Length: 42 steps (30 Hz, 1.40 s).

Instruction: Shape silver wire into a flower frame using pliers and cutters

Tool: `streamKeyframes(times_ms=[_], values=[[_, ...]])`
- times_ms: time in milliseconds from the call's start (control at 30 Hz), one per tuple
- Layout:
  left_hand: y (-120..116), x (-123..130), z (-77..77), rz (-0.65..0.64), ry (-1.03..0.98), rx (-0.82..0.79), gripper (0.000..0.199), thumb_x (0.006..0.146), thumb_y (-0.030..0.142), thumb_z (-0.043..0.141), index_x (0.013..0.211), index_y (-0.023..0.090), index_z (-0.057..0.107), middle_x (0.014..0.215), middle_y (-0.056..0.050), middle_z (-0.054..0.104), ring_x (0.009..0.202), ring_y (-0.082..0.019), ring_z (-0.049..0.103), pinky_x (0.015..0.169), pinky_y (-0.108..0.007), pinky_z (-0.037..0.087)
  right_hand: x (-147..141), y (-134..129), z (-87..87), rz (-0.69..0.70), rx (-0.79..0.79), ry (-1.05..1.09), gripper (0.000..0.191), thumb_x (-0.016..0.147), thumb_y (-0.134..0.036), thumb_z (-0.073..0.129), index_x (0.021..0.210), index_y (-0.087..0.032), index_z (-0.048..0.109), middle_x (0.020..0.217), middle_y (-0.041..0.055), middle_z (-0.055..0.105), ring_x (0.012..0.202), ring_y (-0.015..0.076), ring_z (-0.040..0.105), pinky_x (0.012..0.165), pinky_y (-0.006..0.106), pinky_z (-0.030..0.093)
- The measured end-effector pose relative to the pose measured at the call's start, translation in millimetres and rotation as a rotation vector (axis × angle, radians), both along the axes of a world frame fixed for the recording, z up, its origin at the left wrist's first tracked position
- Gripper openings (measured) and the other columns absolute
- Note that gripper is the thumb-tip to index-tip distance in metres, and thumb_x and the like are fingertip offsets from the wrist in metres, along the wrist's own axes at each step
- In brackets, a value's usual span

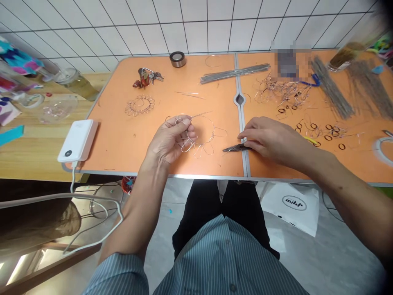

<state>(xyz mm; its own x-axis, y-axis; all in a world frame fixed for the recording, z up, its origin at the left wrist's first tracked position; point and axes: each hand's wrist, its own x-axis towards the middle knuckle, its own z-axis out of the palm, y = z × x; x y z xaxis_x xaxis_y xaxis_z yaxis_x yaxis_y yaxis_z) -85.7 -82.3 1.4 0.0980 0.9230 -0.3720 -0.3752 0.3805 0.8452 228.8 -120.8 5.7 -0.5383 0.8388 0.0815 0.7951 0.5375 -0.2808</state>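
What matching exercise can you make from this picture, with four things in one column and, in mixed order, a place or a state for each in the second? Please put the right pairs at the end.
Things:
1. Looped wire ring
2. Pliers
3. Tape roll
4. Power bank

Places or states:
A. Near the tiled wall
B. White, with a cable attached
C. Held in the left grip
D. Held in the right grip

Right pairs: 1-C; 2-D; 3-A; 4-B
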Motion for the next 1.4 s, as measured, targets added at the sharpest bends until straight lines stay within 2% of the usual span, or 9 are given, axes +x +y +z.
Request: streamKeyframes(times_ms=[100,233,367,633,733,867,967,1233,1400], values=[[-1.8,-1.2,-0.8,-0.012,-0.02,0.003,0.015,0.096,0.011,0.086,0.093,0.016,0.073,0.071,0.002,0.075,0.059,-0.01,0.073,0.058,-0.018,0.06,-4.4,14.2,-1.6,0.083,-0.045,-0.086,0.03,0.112,-0.027,0.055,0.11,-0.023,0.084,0.118,0.0127,0.077,0.107,0.0304,0.071,0.081,0.042,0.048],[-2.9,0.4,-0.9,-0.01,-0.031,-0.005,0.015,0.096,0.011,0.087,0.094,0.016,0.073,0.071,0.003,0.075,0.058,-0.01,0.073,0.059,-0.018,0.06,-2.3,22.7,-6.3,0.11,-0.098,-0.062,0.027,0.112,-0.029,0.057,0.094,-0.024,0.076,0.108,0.0099,0.075,0.099,0.0272,0.07,0.079,0.039,0.047],[-1.1,1.5,-1.6,-0.017,-0.077,0.0,0.013,0.103,0.007,0.076,0.093,0.015,0.073,0.071,0.002,0.075,0.057,-0.01,0.073,0.061,-0.02,0.062,3.6,25.2,-16.3,0.12,-0.081,-0.005,0.027,0.115,-0.034,0.054,0.096,-0.025,0.07,0.109,0.0082,0.073,0.097,0.0263,0.069,0.079,0.039,0.045],[2.6,0.8,-7.6,-0.03,-0.092,0.002,0.008,0.104,0.013,0.079,0.096,0.015,0.075,0.074,0.002,0.077,0.061,-0.01,0.075,0.066,-0.022,0.065,4.7,18.6,-27.9,0.113,-0.02,0.033,0.028,0.117,-0.033,0.048,0.093,-0.025,0.062,0.101,0.007,0.07,0.092,0.0259,0.065,0.078,0.039,0.044],[1.5,2.2,-7.2,-0.032,-0.089,-0.008,0.009,0.102,0.014,0.082,0.097,0.016,0.075,0.074,0.002,0.077,0.061,-0.01,0.075,0.067,-0.022,0.064,2.5,17.5,-27.2,0.058,-0.051,-0.003,0.03,0.117,-0.035,0.049,0.092,-0.025,0.061,0.095,0.0067,0.069,0.088,0.0263,0.065,0.078,0.04,0.044],[-0.3,4.4,-5.5,-0.018,-0.066,-0.008,0.009,0.102,0.013,0.081,0.096,0.016,0.075,0.074,0.002,0.077,0.061,-0.01,0.075,0.067,-0.022,0.064,-1.6,18.9,-19.0,0.056,-0.103,-0.055,0.027,0.115,-0.033,0.049,0.099,-0.025,0.07,0.107,0.0086,0.075,0.098,0.028,0.07,0.077,0.039,0.043],[-1.7,6.0,-3.0,-0.01,-0.051,-0.011,0.009,0.104,0.012,0.077,0.097,0.016,0.075,0.073,0.002,0.077,0.06,-0.01,0.075,0.064,-0.022,0.065,-3.5,21.4,-12.7,0.044,-0.138,-0.086,0.031,0.115,-0.035,0.048,0.098,-0.025,0.072,0.108,0.0088,0.076,0.095,0.0275,0.069,0.076,0.039,0.041],[-3.3,2.7,2.6,0.017,0.002,-0.03,0.011,0.099,0.014,0.085,0.096,0.017,0.074,0.071,0.003,0.075,0.058,-0.009,0.073,0.063,-0.019,0.063,-6.6,27.9,-11.2,0.062,-0.173,-0.104,0.03,0.114,-0.035,0.044,0.097,-0.025,0.066,0.109,0.009,0.075,0.097,0.0269,0.067,0.075,0.039,0.037],[-0.2,-5.8,1.6,0.051,-0.018,-0.014,0.009,0.102,0.013,0.08,0.098,0.017,0.074,0.073,0.002,0.076,0.059,-0.009,0.073,0.061,-0.017,0.062,-4.3,31.9,-12.5,0.059,-0.187,-0.083,0.029,0.115,-0.037,0.043,0.097,-0.025,0.063,0.108,0.0093,0.075,0.096,0.0274,0.067,0.074,0.039,0.038]])
